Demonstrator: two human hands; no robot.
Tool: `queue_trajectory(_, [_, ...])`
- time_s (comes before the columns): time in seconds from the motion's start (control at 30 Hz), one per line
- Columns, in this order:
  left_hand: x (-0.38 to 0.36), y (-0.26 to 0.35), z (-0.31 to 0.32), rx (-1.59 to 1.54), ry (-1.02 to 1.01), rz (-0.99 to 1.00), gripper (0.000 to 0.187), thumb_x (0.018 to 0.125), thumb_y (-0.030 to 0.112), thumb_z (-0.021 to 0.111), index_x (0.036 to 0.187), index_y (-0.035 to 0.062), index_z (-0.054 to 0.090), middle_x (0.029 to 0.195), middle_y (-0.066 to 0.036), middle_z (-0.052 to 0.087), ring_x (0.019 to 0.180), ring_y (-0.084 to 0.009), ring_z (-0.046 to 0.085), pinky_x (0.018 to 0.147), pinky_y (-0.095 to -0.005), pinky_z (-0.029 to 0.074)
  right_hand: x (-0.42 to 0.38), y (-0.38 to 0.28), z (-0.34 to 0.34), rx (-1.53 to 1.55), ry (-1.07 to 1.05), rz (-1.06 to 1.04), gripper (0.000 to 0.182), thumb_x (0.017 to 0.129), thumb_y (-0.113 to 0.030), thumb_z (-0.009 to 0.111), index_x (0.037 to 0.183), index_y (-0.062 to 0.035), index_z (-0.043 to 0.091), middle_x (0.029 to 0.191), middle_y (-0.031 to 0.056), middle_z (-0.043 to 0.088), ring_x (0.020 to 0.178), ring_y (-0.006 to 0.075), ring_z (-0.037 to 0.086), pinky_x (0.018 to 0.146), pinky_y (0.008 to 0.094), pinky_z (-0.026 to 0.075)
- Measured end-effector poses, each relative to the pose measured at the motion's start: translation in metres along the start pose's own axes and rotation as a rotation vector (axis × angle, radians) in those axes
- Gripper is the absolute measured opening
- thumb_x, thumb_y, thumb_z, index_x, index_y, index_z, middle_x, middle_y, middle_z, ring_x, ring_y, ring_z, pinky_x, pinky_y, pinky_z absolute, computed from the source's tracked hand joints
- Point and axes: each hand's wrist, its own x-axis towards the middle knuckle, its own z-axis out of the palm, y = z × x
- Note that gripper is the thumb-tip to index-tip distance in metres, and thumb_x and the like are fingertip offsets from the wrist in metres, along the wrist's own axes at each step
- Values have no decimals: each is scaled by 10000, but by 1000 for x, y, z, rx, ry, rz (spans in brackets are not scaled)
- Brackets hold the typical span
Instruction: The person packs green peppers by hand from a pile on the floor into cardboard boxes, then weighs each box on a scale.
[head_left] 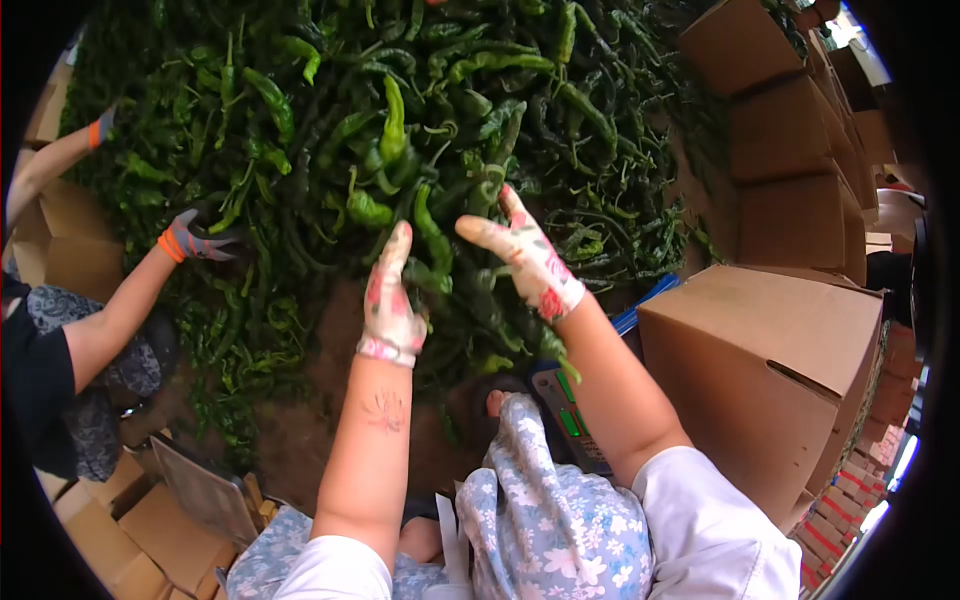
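Observation:
A wide heap of long green peppers (330, 130) fills the upper and middle view. My left hand (392, 300), in a white floral glove, is at the heap's near edge, fingers stretched upward and nothing held. My right hand (528, 255), gloved alike, is to its right with thumb and fingers apart, pointing into the heap. Between the two hands lie several peppers, one of them a curved green pepper (432, 230). Whether either glove touches the peppers is hard to tell.
A large cardboard box (750, 360) stands right of my right arm, beside a scale (568, 405) with green displays. More boxes (790, 140) line the right edge. At left, a co-worker's gloved hand (195, 240) reaches into the peppers. Boxes (170, 530) also stand at lower left.

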Motion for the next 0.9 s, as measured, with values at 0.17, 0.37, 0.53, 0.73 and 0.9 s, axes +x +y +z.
queue_trajectory(0.17, [-84,13,15,-60,-171,134,413,947,352,509,1283,112,507,1158,-39,611,1036,-172,597,838,-318,498,-71,-45,32,195,-12,-126,938,709,-66,796,1431,33,206,1277,91,487,1151,138,488,976,286,394])
queue_trajectory(0.37, [-203,39,97,167,-282,659,370,937,262,507,1178,-15,558,1075,-150,613,953,-255,609,824,-329,489,-206,-158,34,164,-142,-535,629,757,-6,697,1311,-37,400,1162,102,571,1074,178,563,914,303,468])
queue_trajectory(0.53, [-294,11,190,-272,-832,292,500,843,90,684,1273,26,438,1142,-62,577,1043,-136,534,960,-261,399,-358,-228,-44,-285,373,-865,415,887,-18,489,1296,28,437,1145,147,608,1053,262,599,932,355,467])
queue_trajectory(0.73, [-317,-83,245,751,-954,554,551,917,414,559,1276,12,445,1219,-165,553,1140,-183,516,942,-306,413,-453,-236,-156,-663,539,-591,522,877,-173,608,1343,-16,434,1235,81,546,1133,170,522,984,316,398])
queue_trajectory(0.9, [-279,-18,171,624,-1251,96,429,925,337,547,1166,-16,583,1072,-154,641,913,-204,654,756,-318,548,-457,-208,-132,-779,789,4,644,834,-208,683,1405,-91,412,1253,37,544,1045,84,521,825,227,408])
